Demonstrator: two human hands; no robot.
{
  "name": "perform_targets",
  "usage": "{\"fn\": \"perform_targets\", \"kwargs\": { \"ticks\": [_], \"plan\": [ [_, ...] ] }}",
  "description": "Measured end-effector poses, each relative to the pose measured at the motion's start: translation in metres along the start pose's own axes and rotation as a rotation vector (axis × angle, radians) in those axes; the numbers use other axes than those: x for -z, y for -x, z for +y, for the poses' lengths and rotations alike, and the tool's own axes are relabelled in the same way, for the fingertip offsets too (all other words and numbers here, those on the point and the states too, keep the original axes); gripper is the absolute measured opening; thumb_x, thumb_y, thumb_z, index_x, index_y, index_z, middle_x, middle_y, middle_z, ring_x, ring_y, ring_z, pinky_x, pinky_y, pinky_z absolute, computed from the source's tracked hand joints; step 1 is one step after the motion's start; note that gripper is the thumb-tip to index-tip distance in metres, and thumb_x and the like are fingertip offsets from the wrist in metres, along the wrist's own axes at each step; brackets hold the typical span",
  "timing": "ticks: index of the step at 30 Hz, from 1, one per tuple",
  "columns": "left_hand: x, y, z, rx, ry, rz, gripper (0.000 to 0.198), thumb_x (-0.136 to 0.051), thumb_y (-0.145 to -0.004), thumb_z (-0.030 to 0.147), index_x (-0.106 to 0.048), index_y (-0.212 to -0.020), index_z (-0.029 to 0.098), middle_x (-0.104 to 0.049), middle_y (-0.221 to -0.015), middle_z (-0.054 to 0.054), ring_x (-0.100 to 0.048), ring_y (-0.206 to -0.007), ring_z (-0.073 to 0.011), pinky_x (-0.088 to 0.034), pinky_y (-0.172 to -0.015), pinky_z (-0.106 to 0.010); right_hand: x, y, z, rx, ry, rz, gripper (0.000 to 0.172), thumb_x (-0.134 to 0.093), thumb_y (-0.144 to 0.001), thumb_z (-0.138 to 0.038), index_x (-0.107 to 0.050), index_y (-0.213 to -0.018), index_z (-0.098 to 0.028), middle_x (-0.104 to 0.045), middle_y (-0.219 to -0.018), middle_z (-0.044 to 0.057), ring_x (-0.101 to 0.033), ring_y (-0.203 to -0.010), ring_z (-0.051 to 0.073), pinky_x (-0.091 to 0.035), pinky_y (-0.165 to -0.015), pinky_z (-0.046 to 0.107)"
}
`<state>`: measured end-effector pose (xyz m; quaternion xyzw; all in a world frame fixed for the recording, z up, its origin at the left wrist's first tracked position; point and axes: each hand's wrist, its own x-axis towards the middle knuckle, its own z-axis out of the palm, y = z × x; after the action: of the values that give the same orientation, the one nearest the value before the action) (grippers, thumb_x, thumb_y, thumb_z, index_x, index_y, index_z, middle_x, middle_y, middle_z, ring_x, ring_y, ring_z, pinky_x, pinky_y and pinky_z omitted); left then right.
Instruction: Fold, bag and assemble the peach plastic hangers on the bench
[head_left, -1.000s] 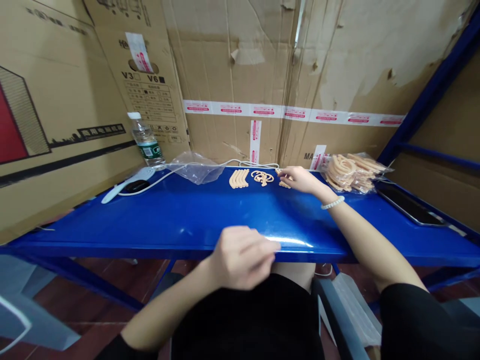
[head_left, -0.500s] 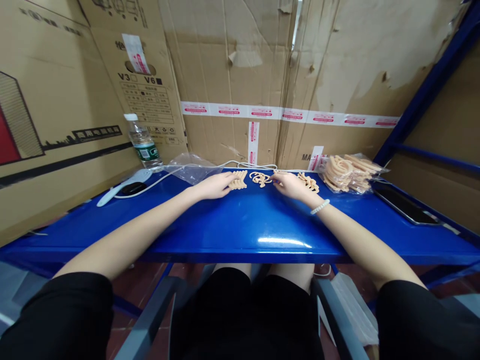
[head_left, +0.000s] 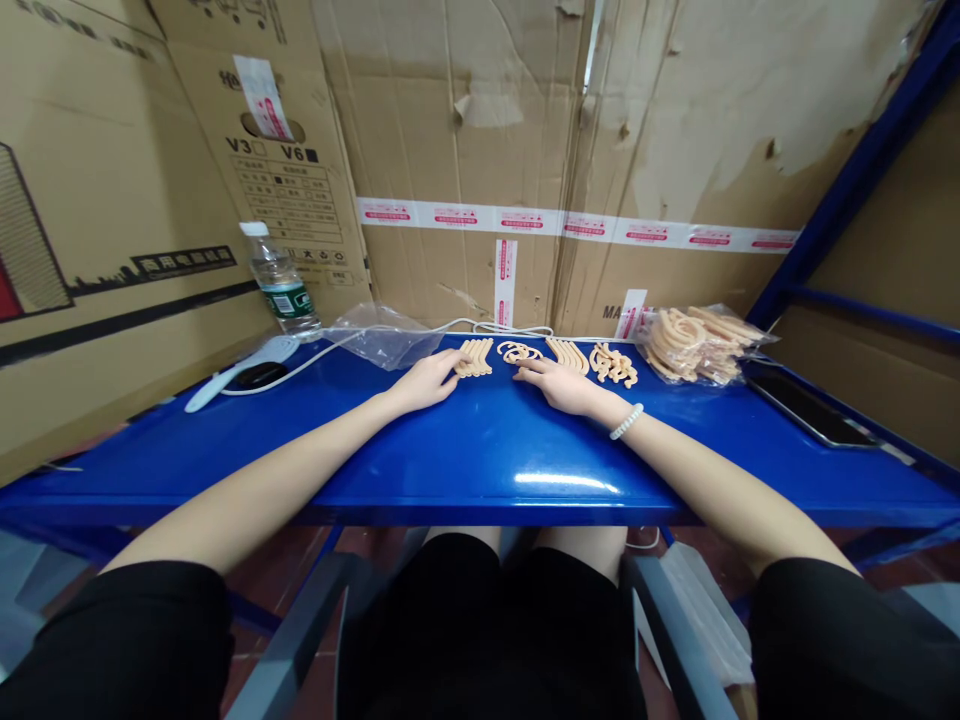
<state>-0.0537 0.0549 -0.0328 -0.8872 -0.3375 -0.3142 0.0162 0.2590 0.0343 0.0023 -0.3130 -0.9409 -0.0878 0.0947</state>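
Note:
On the blue table (head_left: 465, 450) lie several tan, wood-coloured shaped pieces in groups. My left hand (head_left: 427, 383) rests at the left edge of a row of bent stick pieces (head_left: 476, 356), fingertips touching them, thumb apart. To the right is a loose group of curved, ring-like pieces (head_left: 517, 350). My right hand (head_left: 561, 386), wearing a beaded bracelet (head_left: 627, 422), lies just in front of that group with its fingers stretched to the left; nothing shows in it. Beyond it are a second row of hooked sticks (head_left: 567, 354) and a pile of wavy pieces (head_left: 613, 365).
A plastic bag of similar pieces (head_left: 697, 345) and a phone (head_left: 810, 410) lie at the right. On the left stand a water bottle (head_left: 281, 285), a light-blue handled object (head_left: 244, 372) and a black object (head_left: 262, 375). A clear bag (head_left: 386, 335) and white cable lie along the cardboard wall (head_left: 450, 260).
My right hand has moved left and towards me, uncovering the hooked row at its right. My left hand has stayed by its row, shifting only slightly. The view has turned a little.

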Motion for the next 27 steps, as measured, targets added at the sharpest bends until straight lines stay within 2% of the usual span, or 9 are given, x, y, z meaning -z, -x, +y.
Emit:
{"fn": "perform_targets", "kwargs": {
  "ticks": [5, 10, 16, 22, 27],
  "plan": [
    [-0.001, 0.001, 0.000, 0.003, -0.029, -0.009, 0.032, -0.046, -0.089, 0.013, -0.061, -0.118, 0.015, -0.070, -0.116, -0.013, -0.069, -0.106, -0.0266, -0.056, -0.095, -0.043, -0.005, -0.001, 0.004, 0.012, -0.066, 0.002, 0.058, -0.042, -0.088, 0.006, -0.060, -0.140, -0.013, -0.052, -0.153, 0.019, -0.053, -0.139, 0.027, -0.045, -0.114, 0.046],
    [-0.003, 0.000, -0.002, -0.001, -0.042, 0.001, 0.031, -0.049, -0.089, 0.012, -0.062, -0.116, 0.018, -0.071, -0.115, -0.010, -0.070, -0.105, -0.0252, -0.056, -0.096, -0.042, -0.010, -0.002, 0.008, 0.034, -0.108, 0.044, 0.057, -0.043, -0.088, 0.006, -0.062, -0.139, -0.013, -0.057, -0.148, 0.018, -0.054, -0.139, 0.026, -0.045, -0.115, 0.045],
    [-0.003, 0.001, -0.003, -0.041, -0.036, 0.027, 0.028, -0.049, -0.088, 0.011, -0.063, -0.112, 0.017, -0.070, -0.113, -0.012, -0.069, -0.103, -0.0257, -0.056, -0.095, -0.043, -0.015, -0.002, 0.011, 0.048, -0.158, 0.133, 0.052, -0.045, -0.090, 0.003, -0.064, -0.135, -0.013, -0.064, -0.139, 0.018, -0.060, -0.131, 0.025, -0.049, -0.112, 0.046],
    [-0.002, 0.001, -0.004, -0.040, -0.031, 0.008, 0.031, -0.049, -0.087, 0.008, -0.063, -0.113, 0.018, -0.071, -0.113, -0.010, -0.069, -0.105, -0.0250, -0.056, -0.096, -0.042, -0.014, -0.003, 0.007, 0.019, -0.239, 0.252, 0.041, -0.049, -0.089, 0.001, -0.072, -0.119, -0.013, -0.073, -0.122, 0.015, -0.066, -0.120, 0.026, -0.053, -0.106, 0.047],
    [-0.004, 0.001, -0.005, -0.041, -0.009, 0.023, 0.031, -0.049, -0.086, 0.008, -0.064, -0.111, 0.018, -0.072, -0.112, -0.010, -0.069, -0.104, -0.0245, -0.056, -0.096, -0.042, -0.016, -0.004, 0.007, -0.066, -0.388, 0.312, 0.038, -0.052, -0.087, 0.001, -0.074, -0.114, -0.015, -0.075, -0.120, 0.012, -0.069, -0.115, 0.024, -0.053, -0.106, 0.046]
  ]
}}
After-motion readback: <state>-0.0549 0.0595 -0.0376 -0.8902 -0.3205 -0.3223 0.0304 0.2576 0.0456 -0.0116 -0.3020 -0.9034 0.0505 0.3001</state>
